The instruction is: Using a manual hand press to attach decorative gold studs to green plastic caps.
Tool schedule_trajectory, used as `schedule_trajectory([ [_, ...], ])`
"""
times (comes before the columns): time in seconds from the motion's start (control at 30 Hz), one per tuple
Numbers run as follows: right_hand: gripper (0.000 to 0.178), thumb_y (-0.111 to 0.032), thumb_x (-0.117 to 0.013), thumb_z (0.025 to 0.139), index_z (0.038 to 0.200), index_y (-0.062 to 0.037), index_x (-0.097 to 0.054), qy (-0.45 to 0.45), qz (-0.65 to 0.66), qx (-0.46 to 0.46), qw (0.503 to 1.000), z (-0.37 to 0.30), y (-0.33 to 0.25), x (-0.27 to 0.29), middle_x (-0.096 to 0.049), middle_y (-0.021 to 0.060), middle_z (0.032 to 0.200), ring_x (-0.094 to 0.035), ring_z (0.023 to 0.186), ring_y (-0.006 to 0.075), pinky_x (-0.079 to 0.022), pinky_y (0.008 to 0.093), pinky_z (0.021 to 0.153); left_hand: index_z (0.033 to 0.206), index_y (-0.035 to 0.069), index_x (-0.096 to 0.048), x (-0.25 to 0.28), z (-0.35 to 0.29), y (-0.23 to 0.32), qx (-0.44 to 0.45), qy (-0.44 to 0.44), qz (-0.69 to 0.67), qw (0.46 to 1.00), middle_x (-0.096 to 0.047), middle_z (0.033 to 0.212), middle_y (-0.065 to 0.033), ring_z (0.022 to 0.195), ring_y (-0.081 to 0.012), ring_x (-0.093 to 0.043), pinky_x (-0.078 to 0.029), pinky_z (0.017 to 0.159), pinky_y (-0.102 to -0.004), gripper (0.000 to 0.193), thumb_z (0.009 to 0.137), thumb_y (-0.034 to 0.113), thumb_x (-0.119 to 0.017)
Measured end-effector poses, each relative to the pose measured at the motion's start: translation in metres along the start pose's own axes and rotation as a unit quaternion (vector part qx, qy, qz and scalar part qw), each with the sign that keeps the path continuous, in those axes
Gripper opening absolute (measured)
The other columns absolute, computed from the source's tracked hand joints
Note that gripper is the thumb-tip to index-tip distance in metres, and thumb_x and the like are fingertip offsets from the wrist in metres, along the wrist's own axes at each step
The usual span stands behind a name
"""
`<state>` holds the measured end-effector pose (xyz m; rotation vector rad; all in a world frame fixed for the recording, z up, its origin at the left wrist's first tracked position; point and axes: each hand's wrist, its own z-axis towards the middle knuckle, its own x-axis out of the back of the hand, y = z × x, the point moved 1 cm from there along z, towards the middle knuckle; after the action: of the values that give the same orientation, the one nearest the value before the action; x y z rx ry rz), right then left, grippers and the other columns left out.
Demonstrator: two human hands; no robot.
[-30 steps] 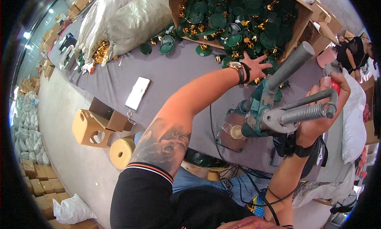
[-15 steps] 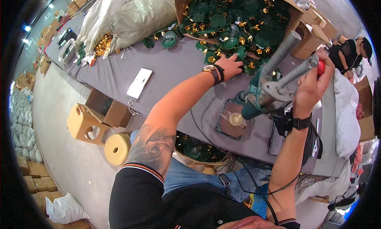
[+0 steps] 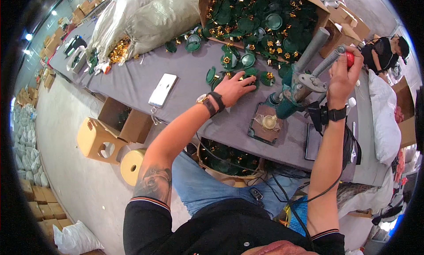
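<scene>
Green caps (image 3: 247, 60), gold-centred: loose pile on grey desk (image 3: 185, 104), left hand (image 3: 236, 88) spread flat over them. Right hand (image 3: 342, 74) closed round red-knobbed lever (image 3: 331, 60) of hand press (image 3: 291, 96). Advice: pick one cap, seat it squarely on the press base (image 3: 267, 122) before pulling; carton (image 3: 265, 16) of caps beyond.

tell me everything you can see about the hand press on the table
The small teal-green metal hand press stands upright on the grey-covered table, right of the scattered green round caps. A grey metal column rises from its body, and a grey lever with a coiled spring slants up to a red knob. The right hand grips that knob, lever raised. A dark rectangular base plate in front carries a pale round piece. The left hand rests on the caps, apart from it.
</scene>
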<state>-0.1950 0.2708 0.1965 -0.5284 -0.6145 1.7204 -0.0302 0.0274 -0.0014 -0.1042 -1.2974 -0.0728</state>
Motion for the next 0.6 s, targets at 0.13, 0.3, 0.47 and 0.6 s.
schedule_trajectory([
  [0.13,0.014,-0.014,-0.059,0.105,0.119,-0.0104,-0.057,0.003,0.023,-0.009,1.000,0.001,0.000,0.003,-0.048,-0.0042,0.081,-0.039,0.057,0.0019,-0.032,0.0203,0.048,0.146,0.025,-0.052,0.006,-0.029,0.013,0.089,0.094,0.018,0.991,-0.050,0.151,-0.0030,0.140,-0.0318,-0.045,-0.036,0.110,-0.0628,0.067,0.084,0.011,-0.073],
  [0.3,0.014,-0.018,-0.064,0.103,0.114,-0.0100,-0.061,0.010,0.031,-0.003,0.999,0.002,0.001,0.001,-0.054,-0.0031,0.087,-0.042,0.059,0.0025,-0.036,0.0197,0.049,0.144,0.024,-0.053,0.018,-0.054,0.024,0.192,0.097,0.009,0.977,-0.061,0.136,-0.0030,0.130,-0.0291,-0.053,-0.035,0.107,-0.0673,0.064,0.085,0.017,-0.076],
  [0.47,0.014,-0.018,-0.064,0.103,0.114,-0.0104,-0.061,0.007,0.041,-0.023,0.999,0.003,0.004,0.004,-0.054,-0.0027,0.089,-0.043,0.059,0.0026,-0.036,0.0195,0.049,0.134,0.022,-0.060,0.013,-0.060,0.005,0.309,0.145,-0.094,0.935,-0.066,0.125,-0.0013,0.130,-0.0254,-0.053,-0.045,0.095,-0.0570,0.051,0.086,0.021,-0.076],
  [0.6,0.015,-0.019,-0.064,0.103,0.115,-0.0101,-0.061,0.008,0.018,-0.007,1.000,0.001,0.000,0.004,-0.055,-0.0025,0.091,-0.043,0.061,0.0028,-0.037,0.0192,0.050,0.124,0.010,-0.066,0.006,-0.051,-0.014,0.323,0.192,-0.245,0.894,-0.071,0.107,-0.0079,0.105,-0.0266,-0.065,-0.052,0.085,-0.0435,0.043,0.086,0.025,-0.079],
])
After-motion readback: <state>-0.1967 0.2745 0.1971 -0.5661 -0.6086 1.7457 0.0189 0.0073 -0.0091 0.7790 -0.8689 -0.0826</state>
